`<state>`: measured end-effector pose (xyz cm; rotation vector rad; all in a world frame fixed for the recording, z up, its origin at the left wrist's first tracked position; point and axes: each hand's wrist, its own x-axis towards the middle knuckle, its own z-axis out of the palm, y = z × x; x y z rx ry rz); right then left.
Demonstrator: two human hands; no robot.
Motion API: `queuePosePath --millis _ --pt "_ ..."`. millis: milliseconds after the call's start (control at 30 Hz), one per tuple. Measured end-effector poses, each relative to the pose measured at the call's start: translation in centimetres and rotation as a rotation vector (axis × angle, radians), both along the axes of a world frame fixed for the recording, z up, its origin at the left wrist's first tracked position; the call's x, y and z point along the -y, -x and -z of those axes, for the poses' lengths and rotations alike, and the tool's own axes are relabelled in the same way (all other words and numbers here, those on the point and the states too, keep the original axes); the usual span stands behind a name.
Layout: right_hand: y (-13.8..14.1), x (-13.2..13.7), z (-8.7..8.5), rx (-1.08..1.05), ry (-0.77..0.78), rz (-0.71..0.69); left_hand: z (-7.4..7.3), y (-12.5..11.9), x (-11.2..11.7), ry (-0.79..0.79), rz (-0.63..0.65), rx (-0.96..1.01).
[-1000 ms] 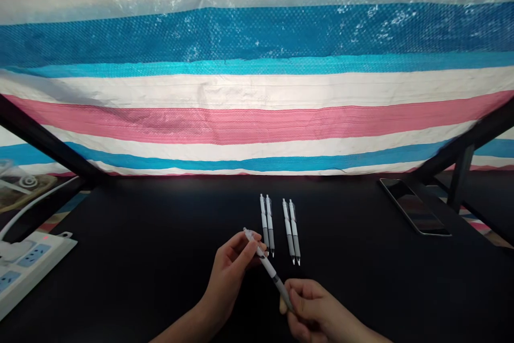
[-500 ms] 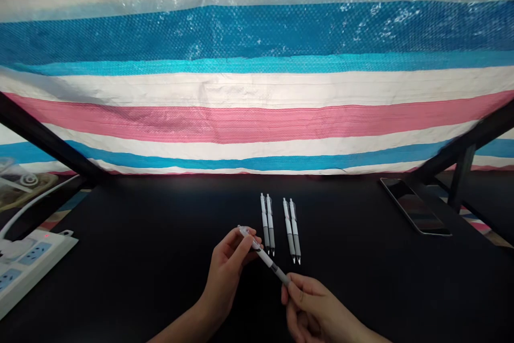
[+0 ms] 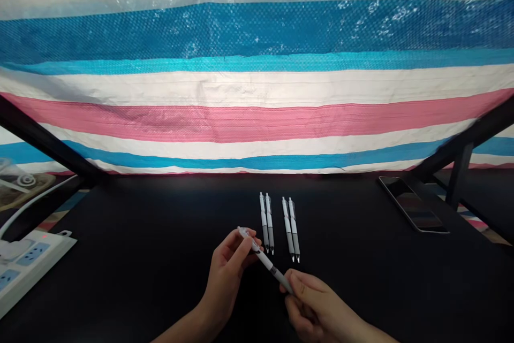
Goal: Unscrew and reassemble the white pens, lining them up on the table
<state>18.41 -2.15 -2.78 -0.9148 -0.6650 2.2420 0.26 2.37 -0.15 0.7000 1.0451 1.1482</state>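
Observation:
A white pen with a grey grip [image 3: 265, 261] slants between my two hands above the black table [image 3: 160, 236]. Thumb and fingers of my left hand [image 3: 228, 263] pinch its clip end, at the upper left. At the grey lower end, my right hand [image 3: 315, 300] is closed around the grip and hides the tip. Just beyond my hands lie similar white and grey pens in two pairs: a left pair [image 3: 266, 220] and a right pair [image 3: 290, 228]. Their tips point toward me.
A dark phone [image 3: 413, 205] lies at the table's far right. On the left edge is a white power strip [image 3: 40, 265] with a plug and cable. Black frame bars [image 3: 48, 137] slope at both sides, with a striped plastic sheet [image 3: 257, 123] behind.
My right hand's fingers have shifted slightly around the pen's grey end, and more of the grip shows. The left hand has barely moved. The view has shifted a little.

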Motion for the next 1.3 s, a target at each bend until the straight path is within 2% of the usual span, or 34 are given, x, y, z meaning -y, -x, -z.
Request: queuePosePath --millis 167,367,500,733,967,1133,1300 --pt "0.0 0.0 -0.1 0.055 -0.029 -0.044 0.0 0.1 0.3 -0.006 -0.009 -0.011" --pt "-0.1 -0.2 -1.3 0.140 -0.068 -0.059 0.1 0.0 0.2 0.020 -0.012 -0.034" --pt "-0.2 -0.1 -1.1 0.168 -0.118 -0.076 0.1 -0.1 0.2 0.024 0.003 -0.042" --pt "-0.1 -0.3 -0.6 0.223 -0.016 -0.089 0.4 0.2 0.1 -0.017 0.018 -0.040" --pt "0.1 -0.1 -0.1 0.143 -0.022 -0.050 0.4 0.1 0.1 -0.024 0.020 -0.005" --pt "0.1 0.0 -0.3 0.141 -0.034 0.003 0.4 0.2 0.2 0.012 -0.038 0.001" --pt "0.1 0.0 -0.6 0.191 -0.002 -0.039 0.4 0.0 0.2 0.023 -0.034 0.003"
